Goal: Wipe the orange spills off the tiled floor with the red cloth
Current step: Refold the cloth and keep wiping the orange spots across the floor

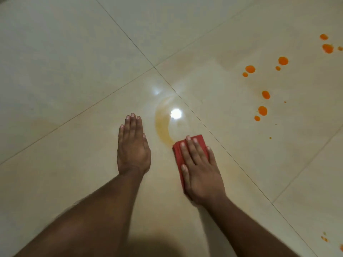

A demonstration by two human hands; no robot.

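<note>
Flat under the right hand (200,167), fingers straight and pressing: red cloth (187,151), folded, long axis running away and slightly right, on the tiled floor (74,52) at the foot of a pale orange smear (163,128). Mostly hidden beneath the palm. Beside it, apart, left hand (132,147), flat on tile. Far right, orange spills (263,95), some cut off.

Not much else going on here tbh. There's a bright round glare spot (176,113) from some overhead light, with a fainter, smeary glare patch (156,90) just up and left of it. Thin dark grout lines (154,66) cross a bit further up. A soft dark shadow (159,246) sits along the bottom edge.
</note>
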